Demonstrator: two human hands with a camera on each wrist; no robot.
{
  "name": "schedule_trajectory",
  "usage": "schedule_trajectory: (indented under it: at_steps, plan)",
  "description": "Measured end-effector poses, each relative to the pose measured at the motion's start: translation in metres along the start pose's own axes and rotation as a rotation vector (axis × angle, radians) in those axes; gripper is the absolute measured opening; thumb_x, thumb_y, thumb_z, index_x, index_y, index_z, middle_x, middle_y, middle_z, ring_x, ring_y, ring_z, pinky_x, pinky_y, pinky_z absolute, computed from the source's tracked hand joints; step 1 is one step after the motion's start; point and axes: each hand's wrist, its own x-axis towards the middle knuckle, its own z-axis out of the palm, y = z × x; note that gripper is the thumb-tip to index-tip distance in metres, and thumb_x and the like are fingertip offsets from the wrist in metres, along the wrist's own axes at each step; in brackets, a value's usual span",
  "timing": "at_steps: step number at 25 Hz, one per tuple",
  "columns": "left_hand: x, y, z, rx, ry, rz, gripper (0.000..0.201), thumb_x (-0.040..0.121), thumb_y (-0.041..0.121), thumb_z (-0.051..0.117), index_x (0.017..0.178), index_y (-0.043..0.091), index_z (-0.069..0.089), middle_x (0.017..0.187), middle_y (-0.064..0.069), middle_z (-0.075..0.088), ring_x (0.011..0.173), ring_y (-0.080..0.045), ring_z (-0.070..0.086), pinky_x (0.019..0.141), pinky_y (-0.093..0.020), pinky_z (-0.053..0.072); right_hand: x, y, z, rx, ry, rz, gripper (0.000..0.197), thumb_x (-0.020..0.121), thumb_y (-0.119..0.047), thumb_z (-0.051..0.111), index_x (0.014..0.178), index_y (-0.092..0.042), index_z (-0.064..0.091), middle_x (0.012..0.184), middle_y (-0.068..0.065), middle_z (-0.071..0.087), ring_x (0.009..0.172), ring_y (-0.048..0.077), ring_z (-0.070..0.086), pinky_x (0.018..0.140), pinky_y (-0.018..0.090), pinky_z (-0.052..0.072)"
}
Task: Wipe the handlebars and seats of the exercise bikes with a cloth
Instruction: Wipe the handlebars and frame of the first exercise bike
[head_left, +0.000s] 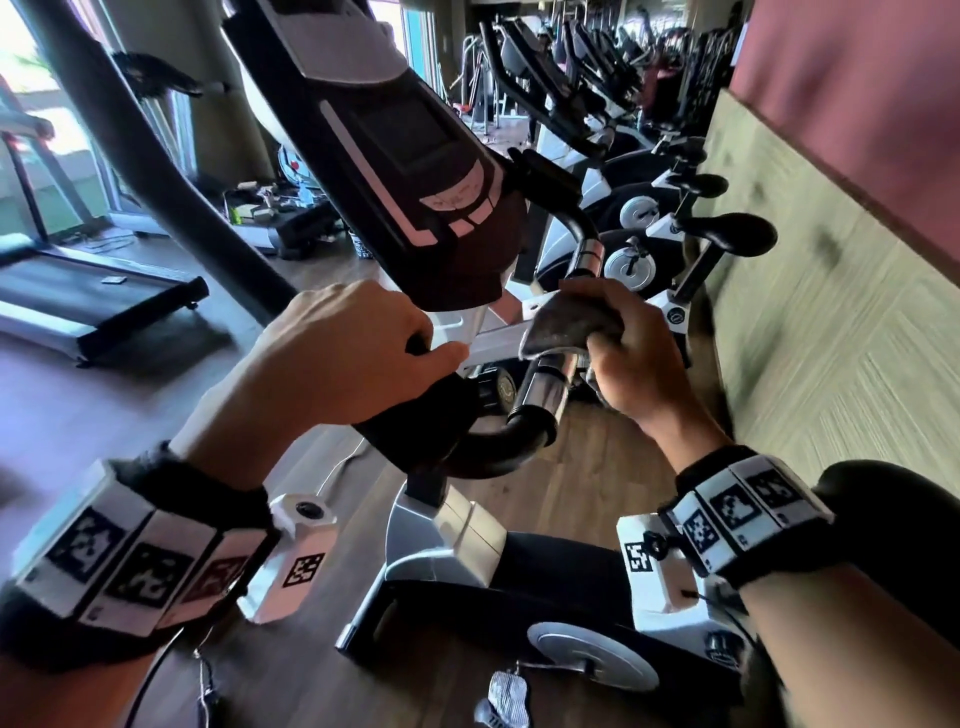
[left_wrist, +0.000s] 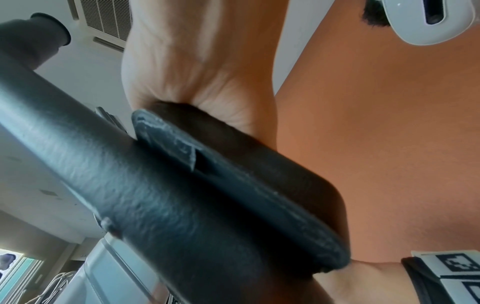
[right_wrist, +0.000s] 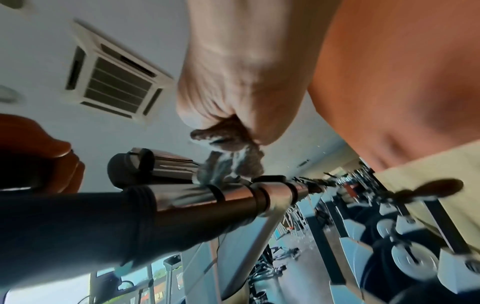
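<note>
We note the left hand (head_left: 358, 353) gripping the handlebar (head_left: 467, 441); the right hand (head_left: 623, 358) pinches the cloth (head_left: 566, 325) atop its chrome section, axis running ahead

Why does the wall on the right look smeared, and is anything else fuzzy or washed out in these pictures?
Head view: the wall streaks with motion blur, the windows blow out white, and the wide lens bends straight lines. Right wrist view: the cloth and the bikes behind it are smeared. Left wrist view: the black grip is close and soft.
</note>
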Motion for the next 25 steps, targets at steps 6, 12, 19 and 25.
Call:
schedule_trajectory:
  at_steps: [6, 12, 19, 25]
  plan:
    - [0.001, 0.003, 0.0, 0.037, -0.009, -0.012, 0.058, 0.085, 0.077, 0.029, 0.074, 0.031, 0.062, 0.075, 0.01, 0.062, 0.073, -0.011, 0.06, 0.064, -0.029, 0.038, -0.007, -0.002, 0.021, -0.207, -0.294, -0.101, 0.059, 0.087, -0.002, 0.049, 0.143, -0.021, 0.055, 0.151, 0.009, 0.048, 0.145, 0.023, 0.041, 0.122, 0.032, 0.027]
    - [0.001, 0.004, -0.003, 0.031, -0.019, -0.014, 0.051, 0.084, 0.076, 0.031, 0.063, 0.033, 0.049, 0.073, 0.01, 0.058, 0.071, -0.012, 0.058, 0.063, -0.029, 0.038, 0.008, 0.018, 0.039, -0.058, -0.26, 0.198, 0.043, 0.103, -0.031, 0.046, 0.136, -0.01, 0.063, 0.147, -0.005, 0.052, 0.141, 0.005, 0.035, 0.125, 0.04, 0.023]
    - [0.002, 0.009, -0.005, 0.042, -0.019, -0.033, 0.05, 0.087, 0.072, 0.037, 0.06, 0.031, 0.044, 0.068, 0.01, 0.052, 0.068, -0.014, 0.055, 0.064, -0.031, 0.038, 0.004, 0.03, 0.038, -0.076, -0.301, 0.118, 0.038, 0.092, -0.031, 0.043, 0.117, -0.021, 0.068, 0.133, -0.006, 0.057, 0.136, 0.01, 0.042, 0.121, 0.03, 0.028]
    - [0.005, 0.005, -0.001, 0.05, -0.016, -0.012, 0.049, 0.085, 0.075, 0.036, 0.061, 0.032, 0.042, 0.071, 0.009, 0.056, 0.072, -0.016, 0.058, 0.065, -0.031, 0.041, -0.015, 0.022, 0.043, -0.192, -0.315, -0.113, 0.04, 0.093, -0.023, 0.039, 0.105, -0.01, 0.075, 0.122, -0.005, 0.066, 0.125, 0.013, 0.051, 0.115, 0.031, 0.031]
